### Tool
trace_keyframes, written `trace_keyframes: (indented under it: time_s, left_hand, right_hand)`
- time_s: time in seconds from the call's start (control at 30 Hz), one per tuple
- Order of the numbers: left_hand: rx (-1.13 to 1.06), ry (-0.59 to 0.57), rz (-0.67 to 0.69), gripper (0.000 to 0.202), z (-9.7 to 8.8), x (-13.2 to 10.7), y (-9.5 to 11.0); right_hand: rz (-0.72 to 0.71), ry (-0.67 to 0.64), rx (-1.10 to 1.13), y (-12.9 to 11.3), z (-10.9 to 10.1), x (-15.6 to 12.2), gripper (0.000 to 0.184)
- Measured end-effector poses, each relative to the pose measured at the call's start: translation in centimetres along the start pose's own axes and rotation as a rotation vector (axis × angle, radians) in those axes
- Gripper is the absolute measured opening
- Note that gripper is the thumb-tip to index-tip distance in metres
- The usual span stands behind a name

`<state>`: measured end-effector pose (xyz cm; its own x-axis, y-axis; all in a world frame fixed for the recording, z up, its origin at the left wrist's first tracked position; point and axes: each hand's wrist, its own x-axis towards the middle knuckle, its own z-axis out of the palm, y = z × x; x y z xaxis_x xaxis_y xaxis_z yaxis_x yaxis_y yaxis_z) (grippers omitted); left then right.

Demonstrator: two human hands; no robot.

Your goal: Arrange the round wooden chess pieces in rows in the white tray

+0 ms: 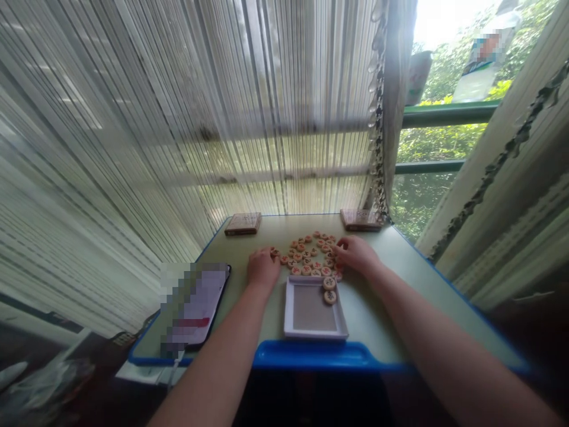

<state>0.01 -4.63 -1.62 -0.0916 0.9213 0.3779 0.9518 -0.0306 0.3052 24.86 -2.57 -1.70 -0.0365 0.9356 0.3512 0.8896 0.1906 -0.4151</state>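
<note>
Round wooden xiangqi pieces (306,254) with red and dark characters lie in a loose cluster on the table, several of them touching. My left hand (263,267) is at the cluster's left side, its fingers closed around a xiangqi piece (275,253). At the right side, my right hand (355,252) bends its fingers onto a piece at the cluster's edge; the fingers partly hide it. Between my forearms sits a shallow white box tray (288,308) with a grey bottom. Two pieces (329,290) are at its upper right corner, one in front of the other.
Two brown flat boxes (242,223) (361,219) stand at the table's far corners. A tablet-like device (208,302) with a cable lies at left. The pale green table (382,338) has a blue edge with a raised blue handle-like strip (313,354) in front. String curtains (267,107) hang behind.
</note>
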Motion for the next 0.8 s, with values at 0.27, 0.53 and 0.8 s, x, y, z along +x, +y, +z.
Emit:
trace_keyframes:
  time_s: [0.27, 0.53, 0.8]
  left_hand:
    - [-0.006, 0.005, -0.034, 0.028, 0.1, -0.1, 0.0]
    - [0.024, 0.065, -0.05, 0.027, 0.2, -0.2, 0.3]
    - [-0.168, 0.146, 0.137, 0.022, -0.3, -0.7, 1.1]
  right_hand:
    - [-0.182, -0.183, 0.062, -0.9, -0.5, -0.6, 0.024]
    - [-0.164, -0.24, 0.04, -1.0, -0.8, -0.7, 0.027]
    - [-0.138, -0.254, 0.064, -1.6, -1.0, -1.3, 0.022]
